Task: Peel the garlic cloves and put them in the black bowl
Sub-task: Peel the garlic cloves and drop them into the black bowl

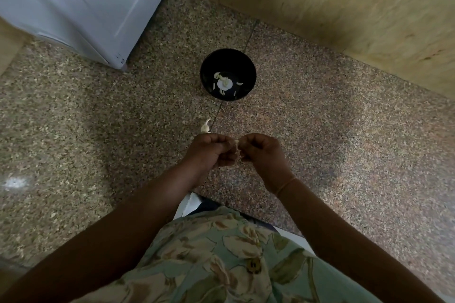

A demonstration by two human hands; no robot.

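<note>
A black bowl [228, 61] stands on the speckled floor ahead of me, with several pale garlic cloves [224, 83] lying in its bottom. My left hand [211, 151] and my right hand [262, 151] meet in front of me, fingers curled, both pinching a small garlic clove [236, 145] between them; only a sliver of it shows. A loose piece of garlic [205, 127] lies on the floor just beyond my left hand, between my hands and the bowl.
A white appliance [81, 5] stands at the upper left. A wooden panel wall [332, 7] runs across the upper right. A white seat edge [187, 204] shows below my hands, and my floral shirt fills the bottom.
</note>
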